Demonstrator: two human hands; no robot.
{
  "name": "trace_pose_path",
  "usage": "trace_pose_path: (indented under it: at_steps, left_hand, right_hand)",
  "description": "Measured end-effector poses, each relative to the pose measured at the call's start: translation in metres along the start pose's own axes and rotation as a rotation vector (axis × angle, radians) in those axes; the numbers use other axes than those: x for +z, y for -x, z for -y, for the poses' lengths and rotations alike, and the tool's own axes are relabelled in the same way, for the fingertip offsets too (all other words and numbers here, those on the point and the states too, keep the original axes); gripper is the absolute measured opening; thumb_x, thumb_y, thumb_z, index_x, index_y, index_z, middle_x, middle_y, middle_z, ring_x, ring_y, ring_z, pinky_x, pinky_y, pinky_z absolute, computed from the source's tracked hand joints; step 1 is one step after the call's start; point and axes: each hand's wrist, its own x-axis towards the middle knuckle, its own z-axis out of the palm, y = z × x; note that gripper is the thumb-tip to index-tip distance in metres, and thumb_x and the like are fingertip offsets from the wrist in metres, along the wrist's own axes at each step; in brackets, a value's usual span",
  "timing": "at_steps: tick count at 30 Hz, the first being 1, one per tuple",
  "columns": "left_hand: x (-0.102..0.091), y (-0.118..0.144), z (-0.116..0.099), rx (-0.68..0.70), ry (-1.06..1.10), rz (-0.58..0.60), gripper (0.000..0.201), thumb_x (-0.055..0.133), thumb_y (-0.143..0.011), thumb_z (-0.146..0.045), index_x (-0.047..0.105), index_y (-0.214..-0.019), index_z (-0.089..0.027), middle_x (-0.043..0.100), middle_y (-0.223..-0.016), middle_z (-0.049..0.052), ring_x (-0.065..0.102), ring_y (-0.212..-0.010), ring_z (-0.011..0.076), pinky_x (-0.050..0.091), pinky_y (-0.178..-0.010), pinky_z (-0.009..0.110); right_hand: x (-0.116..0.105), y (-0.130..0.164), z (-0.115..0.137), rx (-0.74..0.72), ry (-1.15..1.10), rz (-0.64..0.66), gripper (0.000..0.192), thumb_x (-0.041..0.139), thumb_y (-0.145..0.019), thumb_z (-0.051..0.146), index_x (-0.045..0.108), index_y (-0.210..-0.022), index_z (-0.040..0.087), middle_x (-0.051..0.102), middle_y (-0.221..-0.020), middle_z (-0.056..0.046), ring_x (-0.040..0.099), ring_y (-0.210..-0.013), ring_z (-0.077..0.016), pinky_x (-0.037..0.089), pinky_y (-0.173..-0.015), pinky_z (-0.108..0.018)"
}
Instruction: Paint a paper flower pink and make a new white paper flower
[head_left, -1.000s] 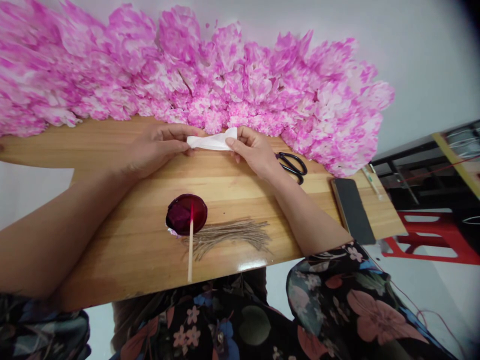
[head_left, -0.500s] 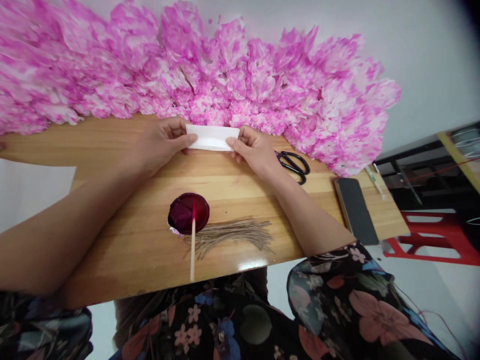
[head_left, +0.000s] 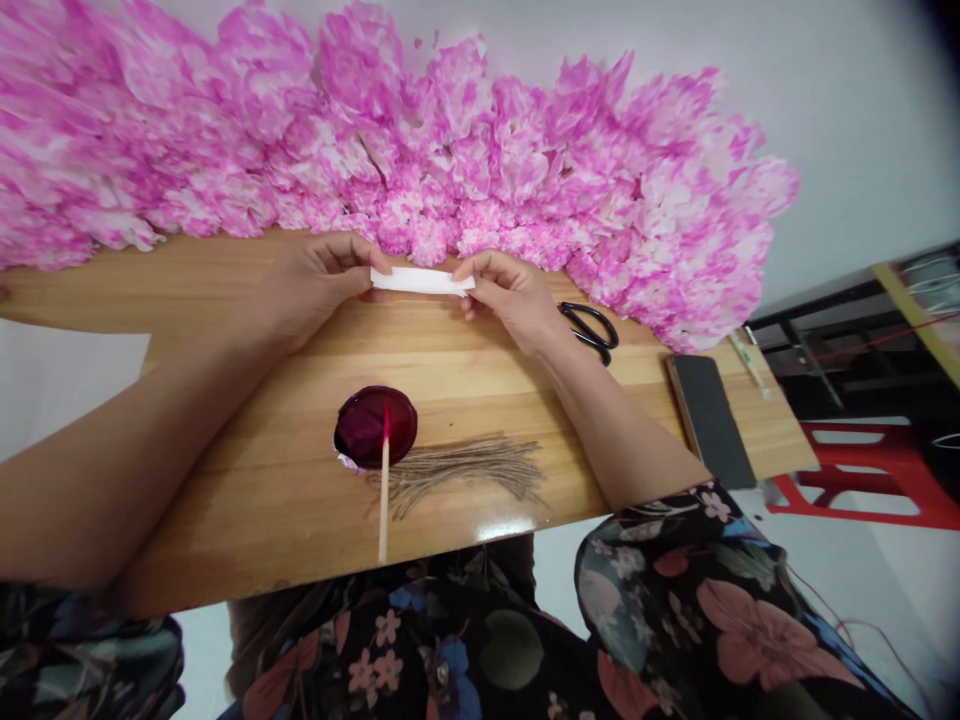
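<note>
The white paper strip has been folded narrower than before — light, soft, easily creased; left hand and right hand pinch its ends.

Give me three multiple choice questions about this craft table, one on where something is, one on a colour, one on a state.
1. Where are the scissors?
A. Just beyond the right hand
B. Inside the dish
C. On the red stool

2. What colour are the paper flowers?
A. Blue
B. Yellow
C. Pink and white

3. How is the white paper strip held?
A. Lying loose
B. Pinched at both ends by left hand and right hand
C. Cut in two

Answers: 1 A, black handles lie beside that wrist. 2 C, petals show both. 3 B, fingers grip each end.
</note>
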Motion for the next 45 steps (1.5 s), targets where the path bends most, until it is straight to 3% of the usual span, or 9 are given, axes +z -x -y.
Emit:
trace_pose_path:
  at_steps: [3, 8, 12, 16, 21, 25, 32, 39, 45]
  left_hand:
    - [-0.001, -0.001, 0.001, -0.020, -0.011, -0.021, 0.010, 0.072, -0.079, -0.016, 0.073, -0.088, -0.020, 0.070, -0.075, -0.003, 0.059, -0.074, 0.0129, 0.046, -0.078, 0.031]
    - [-0.006, 0.000, 0.001, -0.031, 0.025, 0.038, 0.012, 0.073, -0.082, -0.028, 0.077, -0.089, -0.018, 0.073, -0.079, 0.000, 0.061, -0.077, 0.0146, 0.048, -0.079, 0.031]
    - [-0.004, 0.003, -0.005, -0.016, -0.199, -0.015, 0.028, 0.075, -0.086, -0.046, 0.076, -0.080, -0.019, 0.071, -0.075, 0.002, 0.058, -0.072, 0.0164, 0.045, -0.070, 0.031]
    - [-0.003, 0.000, -0.001, -0.012, -0.311, 0.036, 0.024, 0.080, -0.082, -0.044, 0.076, -0.083, -0.021, 0.070, -0.074, 0.002, 0.060, -0.069, 0.0172, 0.043, -0.066, 0.029]
    - [-0.006, -0.002, 0.008, 0.075, -0.439, 0.069, 0.020, 0.075, -0.086, -0.037, 0.078, -0.099, -0.022, 0.074, -0.084, 0.002, 0.066, -0.078, 0.0203, 0.049, -0.075, 0.031]
    - [-0.005, 0.001, 0.003, 0.160, -0.678, 0.097, 0.022, 0.067, -0.092, -0.037, 0.079, -0.102, -0.022, 0.076, -0.093, 0.004, 0.066, -0.089, 0.0242, 0.049, -0.089, 0.036]
    - [0.000, 0.003, -0.002, 0.230, -0.756, 0.183, 0.023, 0.073, -0.085, -0.040, 0.080, -0.103, -0.027, 0.071, -0.093, 0.007, 0.066, -0.102, 0.0328, 0.047, -0.097, 0.042]
    - [0.007, 0.004, 0.004, 0.269, -0.763, 0.174, 0.020, 0.070, -0.088, -0.040, 0.079, -0.099, -0.027, 0.072, -0.094, 0.008, 0.065, -0.102, 0.0303, 0.047, -0.096, 0.040]
    - [0.005, 0.005, 0.002, 0.333, -0.986, 0.219, 0.030, 0.054, -0.099, -0.039, 0.078, -0.102, -0.022, 0.075, -0.095, 0.008, 0.066, -0.094, 0.0259, 0.050, -0.087, 0.038]
  right_hand:
    - [0.000, 0.002, 0.004, 0.021, -0.017, 0.000, 0.019, 0.074, -0.094, 0.038, 0.072, -0.093, 0.020, 0.069, -0.077, 0.002, 0.067, -0.068, -0.0095, 0.060, -0.069, -0.023]
    - [-0.001, 0.005, 0.011, 0.034, -0.012, 0.013, 0.039, 0.071, -0.096, 0.057, 0.072, -0.086, 0.019, 0.071, -0.078, -0.001, 0.069, -0.071, -0.0119, 0.060, -0.068, -0.024]
    - [0.001, 0.004, 0.008, 0.013, 0.103, 0.009, 0.045, 0.078, -0.090, 0.063, 0.068, -0.083, 0.020, 0.067, -0.071, 0.001, 0.064, -0.065, -0.0108, 0.055, -0.062, -0.022]
    - [0.002, 0.002, 0.000, -0.034, 0.181, 0.031, 0.036, 0.085, -0.087, 0.050, 0.066, -0.086, 0.020, 0.066, -0.073, 0.002, 0.058, -0.064, -0.0100, 0.049, -0.060, -0.023]
    - [-0.001, 0.002, -0.003, -0.103, 0.357, 0.053, 0.017, 0.080, -0.091, 0.031, 0.075, -0.102, 0.020, 0.071, -0.079, 0.002, 0.061, -0.074, -0.0147, 0.049, -0.072, -0.028]
    - [0.001, 0.006, 0.001, -0.176, 0.515, 0.078, 0.010, 0.074, -0.093, 0.027, 0.079, -0.099, 0.020, 0.079, -0.095, -0.004, 0.067, -0.087, -0.0204, 0.050, -0.085, -0.034]
    - [0.008, 0.010, 0.004, -0.204, 0.611, 0.085, 0.006, 0.070, -0.093, 0.020, 0.075, -0.091, 0.019, 0.074, -0.089, -0.003, 0.059, -0.080, -0.0173, 0.043, -0.075, -0.030]
    - [0.008, 0.010, 0.006, -0.271, 0.686, 0.108, 0.007, 0.068, -0.096, 0.023, 0.073, -0.092, 0.020, 0.073, -0.090, -0.004, 0.057, -0.080, -0.0180, 0.043, -0.078, -0.032]
    - [0.006, 0.010, 0.005, -0.321, 0.753, 0.120, 0.005, 0.067, -0.094, 0.023, 0.071, -0.096, 0.021, 0.071, -0.093, -0.004, 0.058, -0.085, -0.0198, 0.043, -0.081, -0.033]
